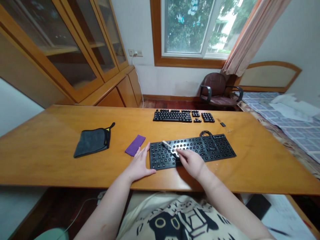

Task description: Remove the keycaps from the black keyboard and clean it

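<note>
A black keyboard with its keycaps off lies in front of me, bare switches showing. My left hand rests at its left end, fingers and thumb spread, the fingertips by the upper corner and the thumb by the lower one. Above the keyboard's left half, my right hand is closed around a slim white stick. One end of the stick points up and left over the switches; its other end is hidden by my fingers, so I cannot tell its exact kind. A folded purple cloth lies beside my left fingers.
Loose black keycaps stand in keyboard order behind the keyboard, near the desk's far edge. A dark grey zip pouch lies to the left. At the right is a small black object. The keyboard's coiled cable sits at its back edge.
</note>
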Demonstrator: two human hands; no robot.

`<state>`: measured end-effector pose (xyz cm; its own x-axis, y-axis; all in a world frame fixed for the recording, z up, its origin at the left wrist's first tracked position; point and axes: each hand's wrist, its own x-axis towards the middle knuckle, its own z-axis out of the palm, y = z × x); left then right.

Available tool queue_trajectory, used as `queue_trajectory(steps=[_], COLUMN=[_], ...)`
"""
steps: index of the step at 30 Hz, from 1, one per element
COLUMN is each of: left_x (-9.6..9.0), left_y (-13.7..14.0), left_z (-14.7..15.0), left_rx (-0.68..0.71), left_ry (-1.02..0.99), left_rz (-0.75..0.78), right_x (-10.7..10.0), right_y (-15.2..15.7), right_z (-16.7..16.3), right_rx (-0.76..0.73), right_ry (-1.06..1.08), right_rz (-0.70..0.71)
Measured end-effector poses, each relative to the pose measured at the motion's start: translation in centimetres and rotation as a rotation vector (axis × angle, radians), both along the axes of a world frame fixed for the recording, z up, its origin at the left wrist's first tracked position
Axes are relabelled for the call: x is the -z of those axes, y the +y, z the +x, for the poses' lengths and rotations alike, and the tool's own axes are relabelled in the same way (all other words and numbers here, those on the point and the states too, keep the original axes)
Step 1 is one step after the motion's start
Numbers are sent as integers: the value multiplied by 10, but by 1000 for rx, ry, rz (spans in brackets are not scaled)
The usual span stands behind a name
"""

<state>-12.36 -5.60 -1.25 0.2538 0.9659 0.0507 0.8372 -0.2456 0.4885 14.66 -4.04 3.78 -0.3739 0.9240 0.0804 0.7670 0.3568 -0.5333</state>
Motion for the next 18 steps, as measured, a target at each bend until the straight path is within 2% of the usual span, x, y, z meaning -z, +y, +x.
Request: queue_trajectory(steps=[5,10,15,18], left_x=[2,1,-2,-2], left_y=[0,0,0,0], left_z=[-2,-2,0,0], left_rx=[21,16,29,34], left_ry=[-16,-16,-25,-42], left_rz=[-2,-13,-9,14], right_x=[5,5,10,12], right_y=[0,-12,-7,-6], right_z=[-17,-38,-38,-41], right_rx=[-8,-170,-53,-78], right_ry=[-105,-61,-126,-138], right_rz=[-29,-40,-3,-7])
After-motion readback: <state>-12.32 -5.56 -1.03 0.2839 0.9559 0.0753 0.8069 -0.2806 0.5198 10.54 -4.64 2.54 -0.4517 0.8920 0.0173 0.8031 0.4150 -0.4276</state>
